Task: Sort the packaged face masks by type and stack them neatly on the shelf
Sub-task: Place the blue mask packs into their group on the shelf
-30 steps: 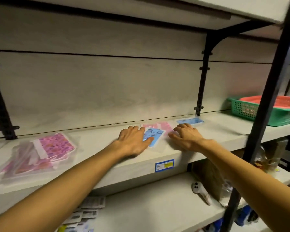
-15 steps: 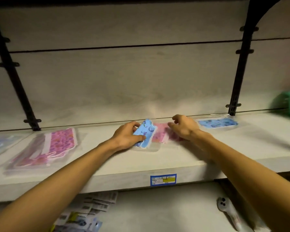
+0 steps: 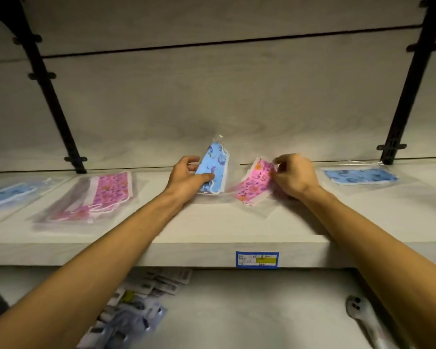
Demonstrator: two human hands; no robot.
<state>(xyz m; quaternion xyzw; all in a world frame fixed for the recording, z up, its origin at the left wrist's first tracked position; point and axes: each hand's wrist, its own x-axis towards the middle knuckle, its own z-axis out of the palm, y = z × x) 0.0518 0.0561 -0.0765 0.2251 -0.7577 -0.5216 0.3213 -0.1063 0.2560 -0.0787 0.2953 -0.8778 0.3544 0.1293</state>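
Note:
My left hand [image 3: 188,176] grips a blue patterned packaged mask [image 3: 215,167] and holds it tilted up on its edge above the shelf [image 3: 212,238]. Just to the right, my right hand [image 3: 293,176] pinches the upper corner of a pink patterned packaged mask [image 3: 254,183], which lifts off the shelf at that end. A stack of pink packaged masks [image 3: 96,197] lies on the shelf's left part. Beyond it, at the far left edge, lie blue packaged masks [image 3: 3,195]. Another blue packaged mask [image 3: 360,176] lies flat at the right.
Black shelf brackets stand at the back left [image 3: 51,96] and back right [image 3: 405,96]. A blue and yellow price label [image 3: 257,259] sits on the shelf's front edge. On the lower shelf lie several small packets [image 3: 141,301] and a white device [image 3: 365,316].
Both hands pressed flat on the two masks a second ago. Since then my left hand has lifted the blue mask upright, my right hand has raised the pink one, and the view has shifted left.

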